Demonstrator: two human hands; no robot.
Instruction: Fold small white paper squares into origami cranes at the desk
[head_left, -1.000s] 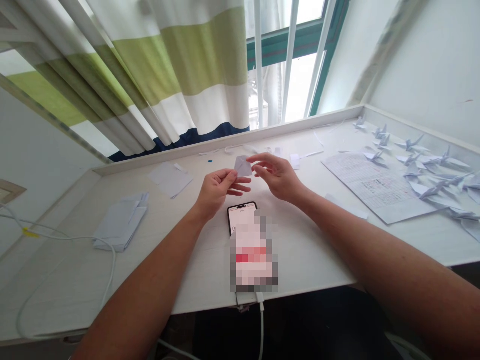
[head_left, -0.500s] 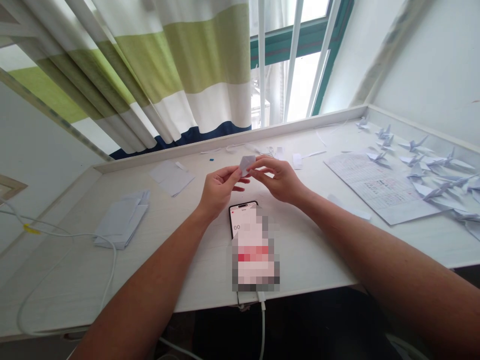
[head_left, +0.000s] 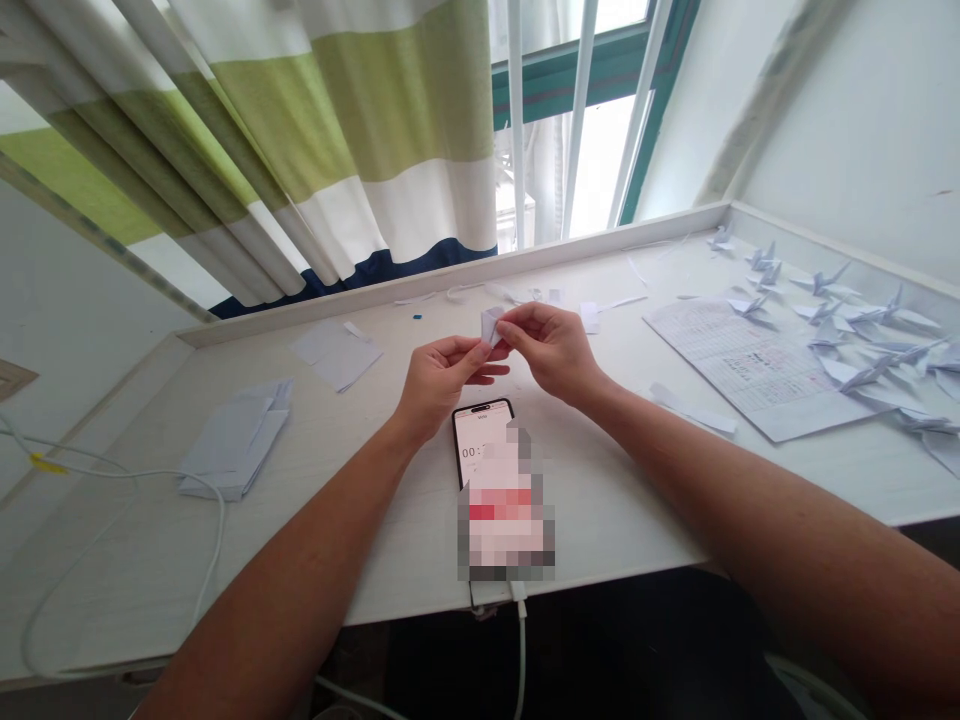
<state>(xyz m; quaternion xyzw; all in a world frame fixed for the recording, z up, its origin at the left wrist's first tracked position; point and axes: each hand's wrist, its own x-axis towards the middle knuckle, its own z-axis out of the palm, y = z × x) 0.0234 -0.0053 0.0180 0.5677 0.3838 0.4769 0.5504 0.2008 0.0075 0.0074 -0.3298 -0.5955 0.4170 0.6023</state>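
A small folded piece of white paper [head_left: 490, 325] is held up over the desk between both hands. My left hand [head_left: 442, 378] pinches its lower left part between thumb and fingers. From the right side, my right hand [head_left: 551, 345] pinches the paper's edge with thumb and forefinger. The fingers cover part of the folds. Just below the hands a phone [head_left: 484, 425] lies face up on the desk, its screen partly blurred out.
Several folded paper cranes [head_left: 825, 325] stand at the right, some on a printed sheet [head_left: 720, 370]. A stack of white paper [head_left: 236, 440] lies at the left, near a white cable [head_left: 219, 545]. Loose sheets [head_left: 337, 355] and paper scraps [head_left: 589, 318] lie farther back on the white desk [head_left: 360, 530].
The right fingers have closed more tightly on the paper, and the paper's visible shape has changed, now showing an opened fold at the top. The view has shifted slightly.
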